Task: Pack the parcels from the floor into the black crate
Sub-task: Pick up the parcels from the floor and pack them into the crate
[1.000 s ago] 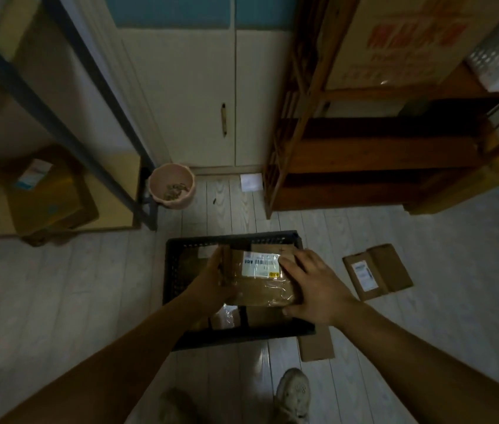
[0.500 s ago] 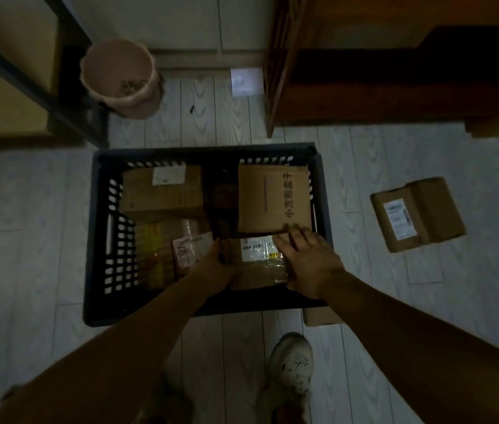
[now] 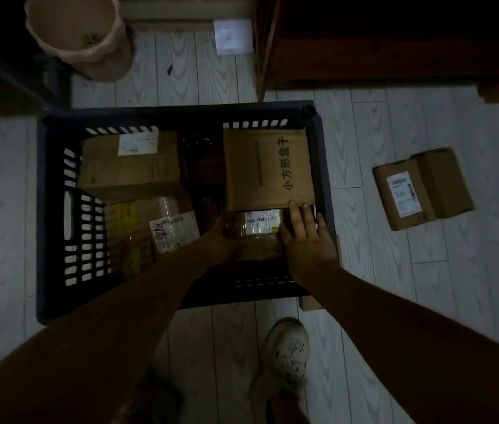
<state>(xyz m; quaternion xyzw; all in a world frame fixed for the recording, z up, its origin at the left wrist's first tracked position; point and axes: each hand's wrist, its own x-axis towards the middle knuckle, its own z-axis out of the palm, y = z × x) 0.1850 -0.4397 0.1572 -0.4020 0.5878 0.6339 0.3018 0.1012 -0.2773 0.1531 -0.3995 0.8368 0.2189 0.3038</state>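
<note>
The black crate (image 3: 55, 191) stands on the floor in front of me and holds several cardboard parcels. Both hands are inside its near right corner on a small brown parcel with a white label (image 3: 260, 223). My left hand (image 3: 222, 237) grips the parcel's left side. My right hand (image 3: 304, 232) lies on its right side with the fingers stretched forward, their tips touching a larger box printed with black characters (image 3: 268, 169). Another brown parcel with a label (image 3: 422, 188) lies on the floor to the right of the crate.
A pink bin (image 3: 81, 35) stands beyond the crate at the far left, beside a dark shelf leg. A wooden shelf unit (image 3: 395, 50) fills the far right. A flat cardboard piece (image 3: 309, 302) pokes out under the crate's near right corner. My shoe (image 3: 286, 353) is just behind the crate.
The small parcel has gone from above the crate down into its near right corner, both hands with it. The camera has tilted downward and closer.
</note>
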